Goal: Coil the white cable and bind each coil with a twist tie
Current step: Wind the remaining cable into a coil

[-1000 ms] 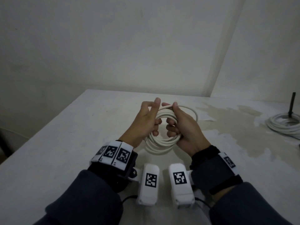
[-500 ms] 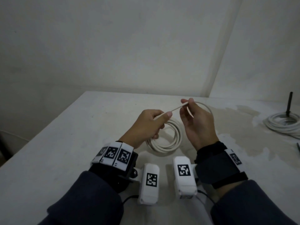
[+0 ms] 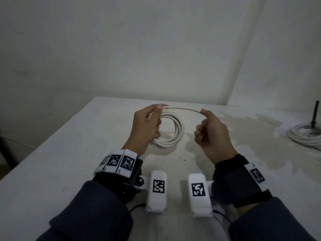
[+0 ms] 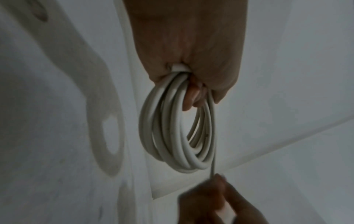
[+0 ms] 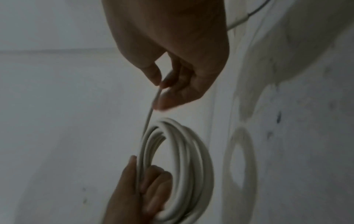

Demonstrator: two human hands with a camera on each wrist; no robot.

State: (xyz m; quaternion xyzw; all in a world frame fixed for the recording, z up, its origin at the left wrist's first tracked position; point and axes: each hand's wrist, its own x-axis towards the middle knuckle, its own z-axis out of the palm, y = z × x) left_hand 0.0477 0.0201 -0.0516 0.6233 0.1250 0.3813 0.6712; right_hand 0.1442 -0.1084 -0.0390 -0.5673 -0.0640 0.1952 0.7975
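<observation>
over the stained white table point(image 3: 69, 153) our left hand point(image 3: 145, 126) grips the white cable point(image 3: 173, 133) coil, our right hand point(image 3: 212, 133) pinching the twist tie point(image 3: 182, 109) stretched between them.

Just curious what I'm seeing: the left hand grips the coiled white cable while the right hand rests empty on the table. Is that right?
Not quite. The left hand does grip the coiled white cable, but the right hand is not empty or resting on the table: it is raised and pinches the end of a thin white strand stretched between the hands. The head view shows it.
</observation>
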